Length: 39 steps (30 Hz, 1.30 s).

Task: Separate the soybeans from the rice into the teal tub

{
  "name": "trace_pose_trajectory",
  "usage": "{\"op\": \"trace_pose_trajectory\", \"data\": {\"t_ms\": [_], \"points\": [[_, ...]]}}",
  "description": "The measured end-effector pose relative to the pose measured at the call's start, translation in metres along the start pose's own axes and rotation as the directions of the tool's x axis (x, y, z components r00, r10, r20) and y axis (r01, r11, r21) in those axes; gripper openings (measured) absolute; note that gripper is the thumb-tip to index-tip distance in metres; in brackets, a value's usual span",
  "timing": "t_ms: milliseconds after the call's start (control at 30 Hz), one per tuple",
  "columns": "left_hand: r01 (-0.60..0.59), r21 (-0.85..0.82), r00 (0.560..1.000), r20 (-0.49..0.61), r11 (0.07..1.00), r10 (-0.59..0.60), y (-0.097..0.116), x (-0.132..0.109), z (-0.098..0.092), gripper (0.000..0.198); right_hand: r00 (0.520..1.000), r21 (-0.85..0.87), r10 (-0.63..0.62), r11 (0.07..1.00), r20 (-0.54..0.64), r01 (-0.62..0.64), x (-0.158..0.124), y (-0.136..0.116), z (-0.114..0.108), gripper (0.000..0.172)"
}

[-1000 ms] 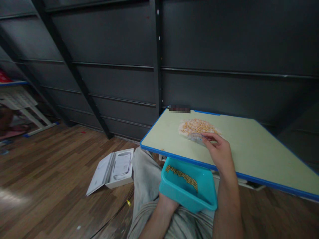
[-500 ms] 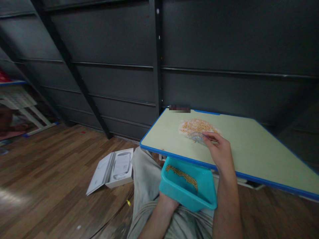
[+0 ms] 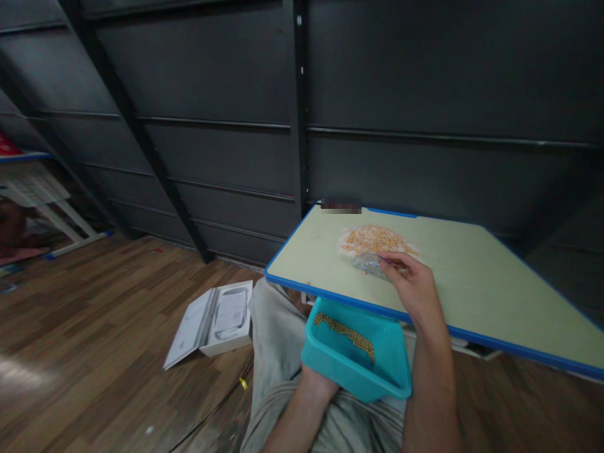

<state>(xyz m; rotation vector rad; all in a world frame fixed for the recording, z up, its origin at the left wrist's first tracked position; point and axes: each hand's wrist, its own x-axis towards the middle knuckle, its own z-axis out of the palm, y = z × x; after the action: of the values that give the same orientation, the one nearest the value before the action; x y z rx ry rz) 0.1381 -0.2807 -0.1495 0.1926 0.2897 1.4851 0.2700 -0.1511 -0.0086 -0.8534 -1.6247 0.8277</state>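
Note:
My right hand (image 3: 413, 280) pinches a flat, see-through plastic piece (image 3: 367, 265) at its right end. The piece stands at the near edge of a pile of yellow beans (image 3: 377, 238) mixed with whitish bits on the table. A bean or two lies just in front of it. On my lap, my left hand (image 3: 321, 381) holds a teal plastic basin (image 3: 337, 371) from below, its fingers hidden under the bottom. Inside the basin a band of greenish-brown beans (image 3: 346, 332) lies along the left and middle of the floor.
The pale table (image 3: 491, 283) has a blue edge, which overhangs the basin's far rim. Left of my leg, an open white box (image 3: 229, 318) lies on the wooden floor near a thin cable (image 3: 212, 412). A dark panelled wall (image 3: 212, 151) stands behind. Another table (image 3: 35, 189) is at far left.
My right hand has shifted slightly left and toward me with the plastic piece, which now lies nearer the pile's front edge. The basin and my left hand stay in place.

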Motion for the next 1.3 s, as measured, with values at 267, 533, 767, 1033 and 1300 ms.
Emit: {"op": "trace_pose_trajectory", "data": {"t_ms": [267, 533, 767, 1033, 1300], "points": [[-0.017, -0.047, 0.998, 0.062, 0.999, 0.02, 0.004, -0.001, 0.036, 0.053, 0.997, 0.019, -0.005, 1.0, 0.073, 0.003, -0.002, 0.003, 0.0, 0.019], [-0.035, -0.066, 0.998, 0.058, 0.997, 0.039, 0.001, 0.001, 0.033, 0.05, 0.988, -0.024, 0.008, 1.0, 0.152, -0.004, -0.002, 0.005, -0.001, 0.021], [-0.029, -0.068, 0.998, 0.058, 0.997, 0.033, 0.002, 0.004, 0.031, 0.047, 0.976, -0.049, 0.035, 0.998, 0.214, -0.025, -0.005, -0.003, 0.0, 0.021], [-0.036, -0.065, 0.999, 0.034, 0.997, 0.039, 0.002, 0.009, 0.024, 0.032, 0.922, -0.07, 0.042, 0.997, 0.386, -0.016, -0.008, -0.011, 0.0, 0.015], [-0.003, -0.064, 1.0, 0.014, 0.998, 0.004, 0.001, 0.001, 0.023, 0.047, 0.996, -0.052, -0.004, 0.999, 0.086, 0.009, -0.003, -0.001, 0.001, 0.021]]}}
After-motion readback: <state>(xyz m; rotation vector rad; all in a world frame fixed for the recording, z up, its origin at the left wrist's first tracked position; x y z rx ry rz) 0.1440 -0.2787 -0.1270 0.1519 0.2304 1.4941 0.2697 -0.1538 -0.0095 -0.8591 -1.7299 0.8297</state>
